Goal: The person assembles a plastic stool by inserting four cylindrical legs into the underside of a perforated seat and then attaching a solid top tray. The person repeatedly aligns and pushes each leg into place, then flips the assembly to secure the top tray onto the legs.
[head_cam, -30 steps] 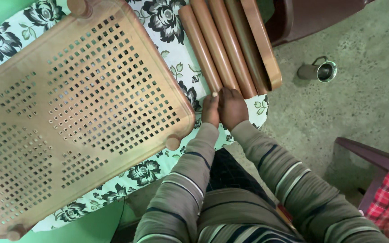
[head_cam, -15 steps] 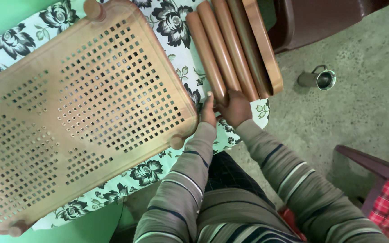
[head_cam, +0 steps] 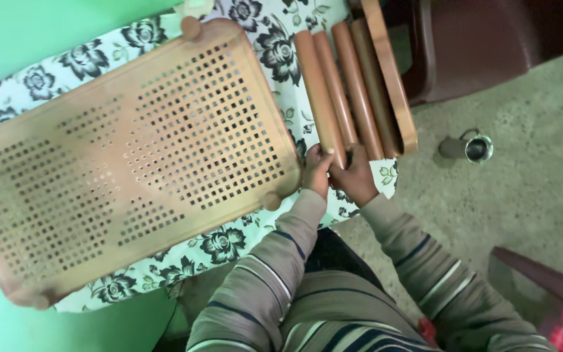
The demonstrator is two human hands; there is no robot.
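Note:
A large brown perforated plastic shelf panel (head_cam: pixel 131 156) lies flat on a floral cloth (head_cam: pixel 229 244). Beside it on the right lie several brown tubes (head_cam: pixel 343 91), side by side. My left hand (head_cam: pixel 316 171) and my right hand (head_cam: pixel 354 176) meet at the near end of the leftmost tube (head_cam: pixel 320 98), fingers closed around it. Both sleeves are striped grey.
A flat brown board (head_cam: pixel 395 85) lies along the right of the tubes. A small metal cup (head_cam: pixel 474 148) stands on the grey floor. Dark chairs sit at top right (head_cam: pixel 490 45) and bottom right (head_cam: pixel 542 280). A green surface (head_cam: pixel 34 26) borders the cloth.
The view has shifted so the panel and tubes sit further right and lower. My hands stay together at the tube's near end.

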